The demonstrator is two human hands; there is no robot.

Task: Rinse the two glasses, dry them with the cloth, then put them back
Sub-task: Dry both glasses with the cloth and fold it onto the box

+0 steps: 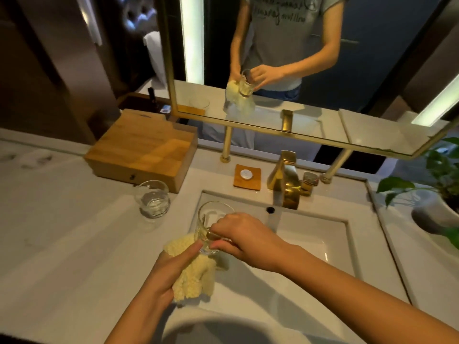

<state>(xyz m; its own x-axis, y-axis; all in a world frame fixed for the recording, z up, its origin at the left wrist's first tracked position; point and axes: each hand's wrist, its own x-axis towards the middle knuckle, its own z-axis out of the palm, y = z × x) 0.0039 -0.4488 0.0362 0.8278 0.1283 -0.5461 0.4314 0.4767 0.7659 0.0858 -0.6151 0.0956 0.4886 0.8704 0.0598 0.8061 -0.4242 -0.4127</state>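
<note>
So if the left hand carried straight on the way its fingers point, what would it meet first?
The left hand, holding the yellow cloth, points up and right at the glass held by the right hand. It likely meets the base of that glass first; it already looks in contact.

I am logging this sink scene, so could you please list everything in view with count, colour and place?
glass in hand: 1, clear, over the sink's left edge
glass on counter: 1, clear, left of the sink
cloth: 1, pale yellow, under the held glass
sink: 1, white, centre
tap: 1, gold, behind the sink
coaster: 1, wooden, left of the tap
box: 1, wooden, back left
plant: 1, green, right edge
mirror: 1, gold-framed, above
left hand: holds the cloth
right hand: grips the glass
</note>
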